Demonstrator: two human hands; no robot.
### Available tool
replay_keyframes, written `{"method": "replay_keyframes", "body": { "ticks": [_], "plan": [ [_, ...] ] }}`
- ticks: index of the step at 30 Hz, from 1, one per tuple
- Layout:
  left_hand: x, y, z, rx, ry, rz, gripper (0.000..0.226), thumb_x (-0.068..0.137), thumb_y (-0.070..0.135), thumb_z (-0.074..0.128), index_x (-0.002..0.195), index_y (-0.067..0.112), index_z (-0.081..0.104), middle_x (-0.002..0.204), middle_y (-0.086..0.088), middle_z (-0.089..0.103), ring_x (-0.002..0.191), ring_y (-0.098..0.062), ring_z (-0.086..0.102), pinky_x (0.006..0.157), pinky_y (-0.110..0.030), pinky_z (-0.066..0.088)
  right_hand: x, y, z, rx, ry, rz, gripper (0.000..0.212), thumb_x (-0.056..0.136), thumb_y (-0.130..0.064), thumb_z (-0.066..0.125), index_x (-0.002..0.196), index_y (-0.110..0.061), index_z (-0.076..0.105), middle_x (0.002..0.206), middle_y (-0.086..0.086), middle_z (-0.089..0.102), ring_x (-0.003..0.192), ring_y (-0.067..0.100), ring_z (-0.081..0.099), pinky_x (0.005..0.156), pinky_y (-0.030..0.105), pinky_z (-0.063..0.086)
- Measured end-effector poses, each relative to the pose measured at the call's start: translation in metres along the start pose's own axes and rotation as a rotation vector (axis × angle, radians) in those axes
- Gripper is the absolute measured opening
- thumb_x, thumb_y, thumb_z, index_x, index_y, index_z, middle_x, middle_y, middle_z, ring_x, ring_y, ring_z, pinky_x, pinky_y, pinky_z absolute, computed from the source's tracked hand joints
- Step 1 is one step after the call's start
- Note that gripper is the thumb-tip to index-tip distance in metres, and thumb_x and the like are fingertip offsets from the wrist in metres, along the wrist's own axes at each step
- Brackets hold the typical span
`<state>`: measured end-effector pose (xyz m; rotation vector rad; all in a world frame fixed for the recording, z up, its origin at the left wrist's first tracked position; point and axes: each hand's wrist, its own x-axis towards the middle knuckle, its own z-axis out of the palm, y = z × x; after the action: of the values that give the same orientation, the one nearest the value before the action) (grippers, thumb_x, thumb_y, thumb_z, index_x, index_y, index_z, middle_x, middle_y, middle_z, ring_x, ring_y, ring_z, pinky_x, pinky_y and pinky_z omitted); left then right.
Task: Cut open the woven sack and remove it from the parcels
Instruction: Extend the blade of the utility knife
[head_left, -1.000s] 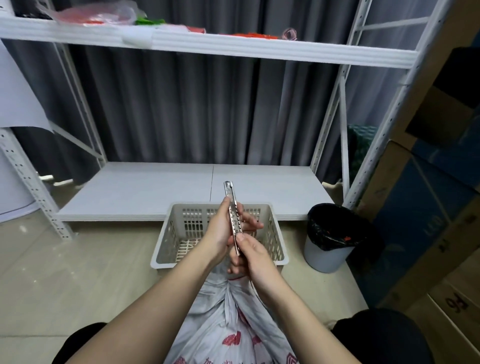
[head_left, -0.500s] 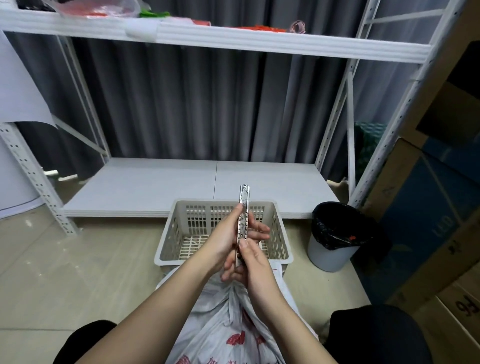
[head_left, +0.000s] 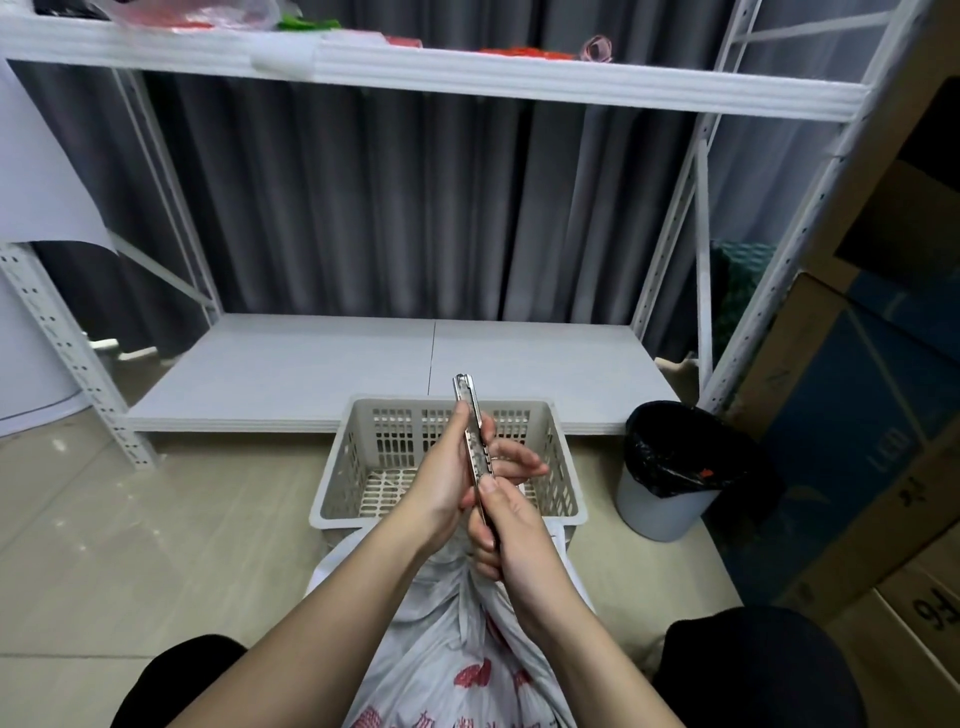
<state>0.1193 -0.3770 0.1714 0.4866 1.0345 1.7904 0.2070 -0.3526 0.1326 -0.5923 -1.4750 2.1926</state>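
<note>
Steel-grey and slim, the utility knife stands nearly upright between my two hands, its top end poking above the far rim of the basket. My left hand is curled round the upper part of the knife body, thumb lying along its near edge and fingers wrapped behind, their tips showing on the right side. My right hand grips the lower end, thumb pressed on the knife's face just under the left hand's fingers, the other fingers folded round the handle. Whether any blade is out at the top I cannot tell (the tip is small and blurred against the shelf).

Below my wrists sits the woven sack, white with red printing, its neck gathered into folds right under the right hand and resting between my knees. Its top edge touches the near wall of the beige slotted basket, which stands on the tiled floor in front of a low white shelf board. To the right of the basket, apart from it, a grey bin lined with a black bag stands beside stacked cardboard boxes. Dark curtains hang behind the white metal rack.
</note>
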Motion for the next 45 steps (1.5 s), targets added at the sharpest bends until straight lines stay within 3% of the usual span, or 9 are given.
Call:
{"method": "replay_keyframes", "body": {
  "ticks": [11, 15, 19, 23, 27, 33, 36, 38, 45],
  "plan": [
    [-0.004, -0.001, 0.002, 0.126, -0.016, -0.042, 0.048, 0.101, 0.050, 0.016, 0.071, 0.016, 0.035, 0.068, -0.017, 0.070, 0.064, -0.028, 0.072, 0.028, -0.008, 0.021, -0.005, -0.004, -0.008, 0.048, -0.036, 0.017, 0.033, 0.093, -0.032, 0.046, 0.077, -0.007, 0.058, 0.051, 0.003, 0.051, 0.030, 0.005, 0.027, 0.036, 0.018, 0.013],
    [-0.003, -0.003, 0.000, 0.157, -0.008, -0.049, 0.049, 0.101, 0.049, 0.017, 0.072, 0.014, 0.036, 0.068, -0.018, 0.070, 0.068, -0.030, 0.072, 0.044, -0.018, 0.048, -0.006, -0.003, -0.006, 0.045, 0.006, 0.014, 0.036, 0.092, -0.033, 0.047, 0.071, -0.006, 0.058, 0.047, 0.004, 0.052, 0.027, 0.006, 0.027, 0.033, 0.016, 0.014],
    [-0.005, -0.009, 0.002, 0.236, 0.007, -0.052, 0.049, 0.100, 0.052, 0.014, 0.074, 0.016, 0.036, 0.078, -0.016, 0.073, 0.069, -0.027, 0.073, 0.030, -0.009, 0.016, -0.006, -0.001, -0.005, 0.004, 0.077, 0.003, 0.042, 0.089, -0.041, 0.047, 0.065, -0.009, 0.055, 0.037, 0.002, 0.041, 0.026, 0.006, 0.023, 0.035, 0.018, 0.012],
    [-0.006, -0.014, 0.001, 0.297, 0.017, -0.023, 0.051, 0.100, 0.050, 0.015, 0.079, 0.012, 0.040, 0.093, -0.026, 0.071, 0.068, -0.028, 0.072, 0.030, -0.008, 0.027, -0.005, -0.002, -0.005, -0.065, 0.148, 0.055, 0.048, 0.095, -0.044, 0.043, 0.060, -0.012, 0.051, 0.035, 0.000, 0.035, 0.027, 0.008, 0.026, 0.034, 0.016, 0.014],
    [-0.008, -0.017, 0.002, 0.394, -0.010, -0.036, 0.071, 0.102, 0.046, 0.015, 0.108, -0.018, 0.046, 0.097, -0.029, 0.069, 0.059, -0.021, 0.071, 0.030, -0.007, 0.031, -0.007, -0.005, 0.000, -0.065, 0.197, 0.037, 0.039, 0.098, -0.038, 0.042, 0.067, -0.019, 0.055, 0.044, 0.000, 0.045, 0.031, 0.011, 0.037, 0.032, 0.015, 0.018],
    [-0.012, -0.020, 0.003, 0.392, 0.005, -0.031, 0.055, 0.095, 0.050, 0.029, 0.095, -0.002, 0.043, 0.087, -0.027, 0.071, 0.059, -0.023, 0.071, 0.042, -0.015, 0.048, -0.011, -0.003, 0.003, -0.086, 0.150, 0.007, 0.040, 0.101, -0.034, 0.037, 0.071, -0.016, 0.057, 0.041, 0.007, 0.048, 0.032, 0.017, 0.044, 0.035, 0.019, 0.031],
    [-0.020, -0.013, 0.005, 0.419, -0.010, -0.066, 0.064, 0.101, 0.043, 0.023, 0.105, -0.013, 0.053, 0.105, -0.032, 0.066, 0.045, -0.016, 0.065, 0.030, -0.010, 0.037, -0.008, 0.001, 0.006, -0.113, 0.180, -0.093, 0.034, 0.102, -0.027, 0.036, 0.084, -0.009, 0.057, 0.037, 0.003, 0.047, 0.029, 0.014, 0.040, 0.032, 0.018, 0.031],
    [-0.018, -0.010, 0.002, 0.445, -0.025, -0.051, 0.069, 0.101, 0.046, 0.021, 0.099, -0.006, 0.066, 0.106, -0.026, 0.069, 0.057, -0.024, 0.067, 0.027, -0.013, 0.034, -0.006, -0.003, 0.005, -0.094, 0.172, -0.112, 0.026, 0.102, -0.023, 0.036, 0.091, -0.008, 0.054, 0.038, 0.000, 0.042, 0.027, 0.011, 0.035, 0.031, 0.015, 0.026],
    [0.000, -0.008, -0.001, 0.188, 0.018, -0.001, 0.050, 0.100, 0.048, 0.021, 0.092, 0.014, 0.058, 0.078, -0.012, 0.072, 0.092, -0.026, 0.057, 0.069, -0.026, 0.047, -0.008, -0.010, 0.000, 0.211, 0.025, 0.095, 0.026, 0.101, -0.032, 0.035, 0.083, -0.013, 0.043, 0.047, -0.003, 0.031, 0.030, 0.004, 0.020, 0.036, 0.010, 0.016]
  ]
}}
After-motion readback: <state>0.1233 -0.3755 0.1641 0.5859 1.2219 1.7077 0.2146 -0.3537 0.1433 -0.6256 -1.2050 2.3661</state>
